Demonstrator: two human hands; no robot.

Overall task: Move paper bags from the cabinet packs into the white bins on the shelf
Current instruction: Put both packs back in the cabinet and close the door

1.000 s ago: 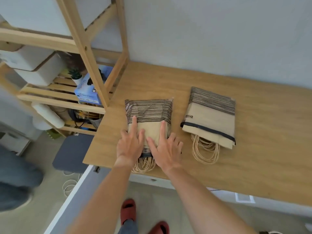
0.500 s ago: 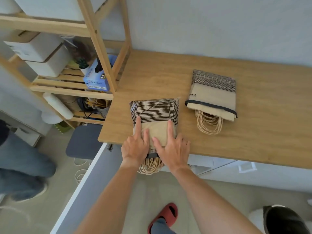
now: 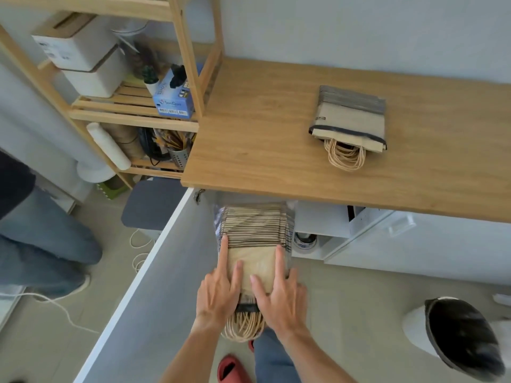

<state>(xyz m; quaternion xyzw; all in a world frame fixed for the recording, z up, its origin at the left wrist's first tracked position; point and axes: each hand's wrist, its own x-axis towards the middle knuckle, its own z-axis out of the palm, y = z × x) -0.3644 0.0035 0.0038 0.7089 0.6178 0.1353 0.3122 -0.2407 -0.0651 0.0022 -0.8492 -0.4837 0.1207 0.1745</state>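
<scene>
I hold a pack of brown paper bags (image 3: 254, 236), wrapped in clear plastic with twine handles hanging toward me, in the air in front of the open cabinet, below the wooden countertop (image 3: 262, 134). My left hand (image 3: 218, 294) and my right hand (image 3: 279, 299) grip its near end side by side, fingers stretched over the top and thumbs hidden beneath. A second pack of paper bags (image 3: 348, 125) lies on the countertop at the right. Two stacked white bins (image 3: 74, 48) sit on the wooden shelf unit at the upper left.
The white cabinet door (image 3: 154, 286) stands open on my left. Another person's legs (image 3: 41, 244) are at the far left, and a black-lined waste bin (image 3: 464, 335) at the lower right. A blue box (image 3: 172, 102) sits on the shelf beside the bins.
The pack has slid off the countertop's front edge toward me and now hangs in the air between my hands. My view has dropped and pulled back.
</scene>
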